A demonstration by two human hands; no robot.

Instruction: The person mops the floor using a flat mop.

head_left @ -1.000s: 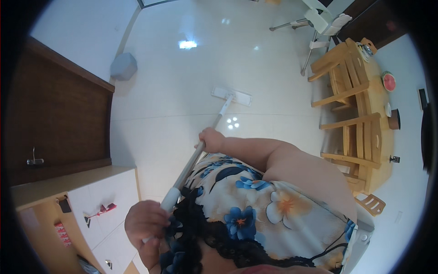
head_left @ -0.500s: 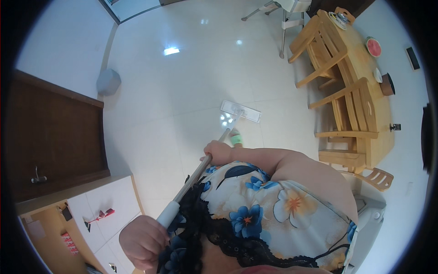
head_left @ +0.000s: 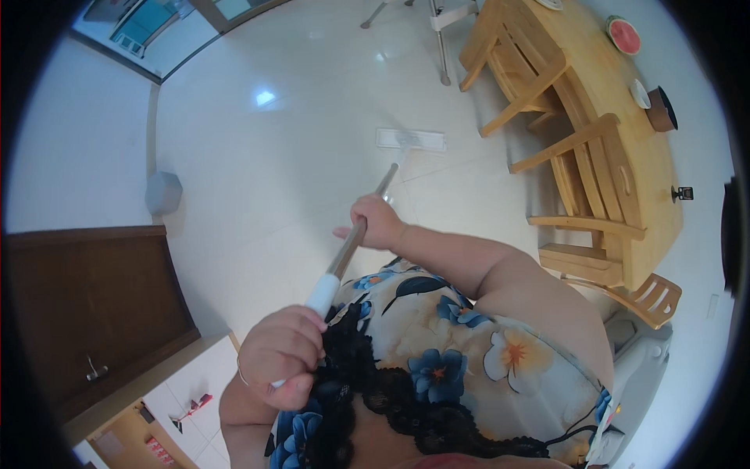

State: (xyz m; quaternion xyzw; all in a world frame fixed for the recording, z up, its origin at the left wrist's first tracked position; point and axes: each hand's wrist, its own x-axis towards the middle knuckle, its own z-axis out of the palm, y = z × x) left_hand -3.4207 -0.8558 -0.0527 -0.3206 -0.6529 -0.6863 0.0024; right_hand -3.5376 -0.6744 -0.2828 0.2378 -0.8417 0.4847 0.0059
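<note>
A flat mop slants away from my body across the glossy light tile floor. My left hand [head_left: 283, 356] is wrapped round the white grip [head_left: 322, 295] at the upper end of its pole, close to my chest. Farther along, the fingers of my right hand [head_left: 380, 222] close round the metal pole [head_left: 345, 254], with that arm bent across my front. The white rectangular mop head [head_left: 428, 141] lies flat on the floor ahead of me, its long side running left to right. The joint between pole and head looks slightly blurred.
Along the right, wooden chairs [head_left: 605, 176] stand against a long wooden table [head_left: 656, 211] carrying a cut watermelon [head_left: 624, 36] and a brown pot [head_left: 661, 109]. A grey bin [head_left: 163, 194] sits by the left wall, near a dark brown door [head_left: 94, 305]. White cabinets [head_left: 187, 406] are at lower left.
The mop head has slid farther forward over the floor and turned straighter across. Both hands have moved forward with the pole, still holding it. The room has shifted in view.
</note>
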